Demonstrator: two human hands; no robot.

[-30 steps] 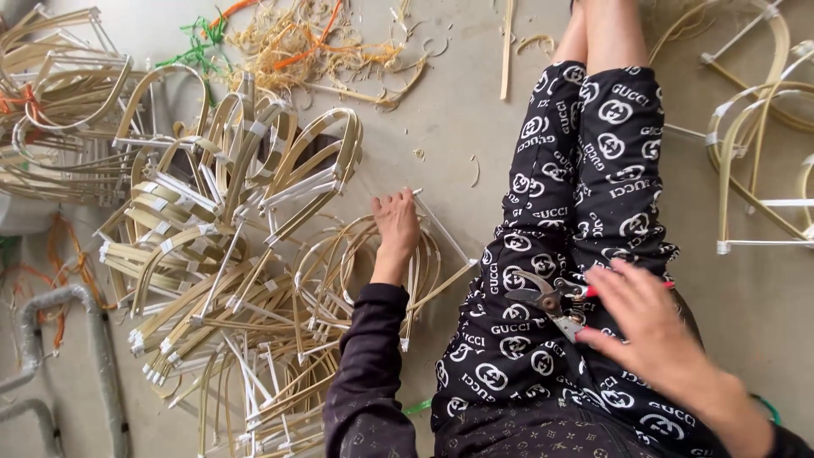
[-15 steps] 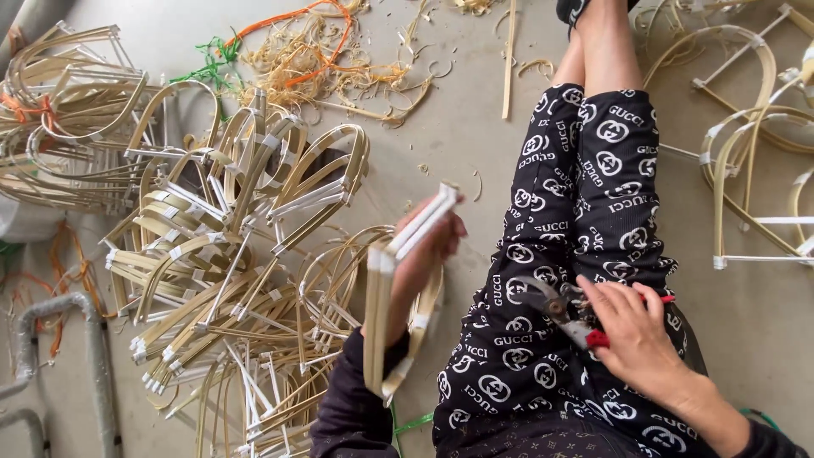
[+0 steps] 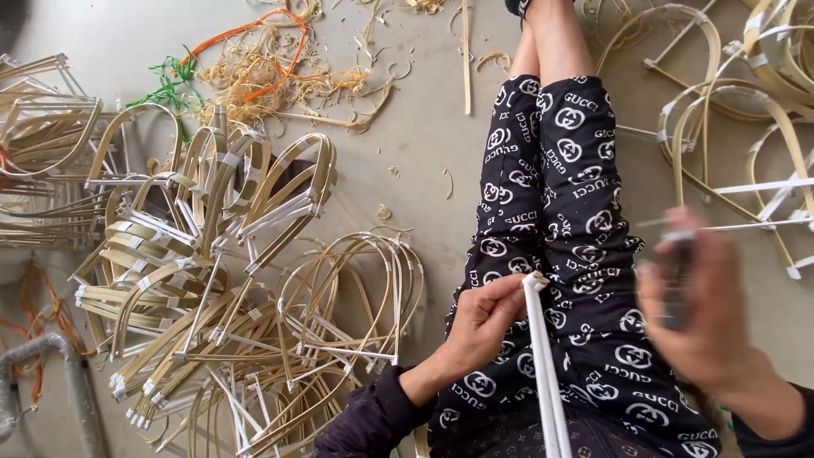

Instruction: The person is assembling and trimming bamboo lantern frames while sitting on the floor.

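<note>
My left hand (image 3: 487,318) has brought the white strip (image 3: 547,373) onto my lap, fingers clamped on it; the right hand (image 3: 704,314) at 3 o'clock is blurred, grip unclear, beside bare concrete floor (image 3: 424,144).

bent cane frames (image 3: 220,280) piled left | legs (image 3: 560,220) centre | more frames (image 3: 729,127) right on floor (image 3: 424,136)

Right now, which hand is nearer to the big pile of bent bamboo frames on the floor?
Left. The left hand grips a white-taped bamboo piece over the lap, just beside the bamboo frame pile. The right hand, blurred, is across the legs, farther away.
</note>
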